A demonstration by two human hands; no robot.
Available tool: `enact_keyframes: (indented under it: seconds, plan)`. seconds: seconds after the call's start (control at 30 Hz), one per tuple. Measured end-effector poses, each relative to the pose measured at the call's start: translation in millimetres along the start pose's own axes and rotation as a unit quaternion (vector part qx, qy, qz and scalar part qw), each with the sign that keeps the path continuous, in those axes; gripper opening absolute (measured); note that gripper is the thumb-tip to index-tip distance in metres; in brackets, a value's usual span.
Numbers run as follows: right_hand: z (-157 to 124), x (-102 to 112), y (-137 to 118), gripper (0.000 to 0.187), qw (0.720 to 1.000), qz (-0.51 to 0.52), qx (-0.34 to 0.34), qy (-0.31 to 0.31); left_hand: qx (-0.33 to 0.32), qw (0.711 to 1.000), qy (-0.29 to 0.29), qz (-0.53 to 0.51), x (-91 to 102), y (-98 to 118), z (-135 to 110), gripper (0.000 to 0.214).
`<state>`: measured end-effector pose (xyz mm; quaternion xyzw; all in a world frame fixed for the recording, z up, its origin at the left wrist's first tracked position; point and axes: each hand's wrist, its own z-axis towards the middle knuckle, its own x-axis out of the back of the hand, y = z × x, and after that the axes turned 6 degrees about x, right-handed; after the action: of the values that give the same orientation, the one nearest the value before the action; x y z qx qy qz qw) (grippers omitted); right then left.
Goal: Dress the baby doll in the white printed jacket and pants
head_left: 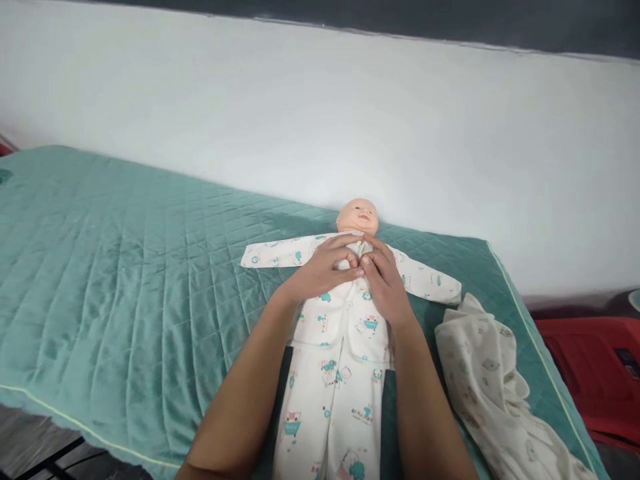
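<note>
A baby doll (358,215) lies on its back, dressed in a white printed baby shirt (327,313) with both sleeves stretched out sideways. Matching baby trousers (330,407) cover its legs and run off the bottom of the view. My left hand (331,265) is closed on the shirt's front edge just below the collar. Opposite it, my right hand (384,280) pinches the other front edge, the fingertips of both hands nearly meeting. Fingers hide most of the fastening there. Lower down, the shirt fronts lie together with a small button visible.
A green quilted cover (150,287) spreads under the doll across the bed. To the right lies a crumpled white printed cloth (485,373). Beyond the bed's right edge stands a red chair (595,373). A white wall (300,113) rises behind the doll's head.
</note>
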<state>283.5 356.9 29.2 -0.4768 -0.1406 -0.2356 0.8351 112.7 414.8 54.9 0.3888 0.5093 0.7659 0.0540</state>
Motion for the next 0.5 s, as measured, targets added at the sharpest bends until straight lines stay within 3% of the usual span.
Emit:
enact_keyframes:
  seconds: [0.13, 0.37, 0.5]
  plan:
    - [-0.4, 1.5, -5.1, 0.031, 1.000, 0.007, 0.009, -0.015, -0.005, 1.000, -0.023, -0.019, 5.9, 0.9, -3.1, 0.031]
    - [-2.2, 12.4, -18.1, 0.035, 0.996, -0.006, 0.023, -0.080, -0.036, 0.987, -0.151, 0.029, 23.9, -3.8, -22.8, 0.019]
    - [-3.7, 13.8, -21.1, 0.037, 0.991, -0.028, 0.036, -0.123, -0.046, 0.988, -0.142, 0.033, 21.0, -10.5, -34.6, 0.017]
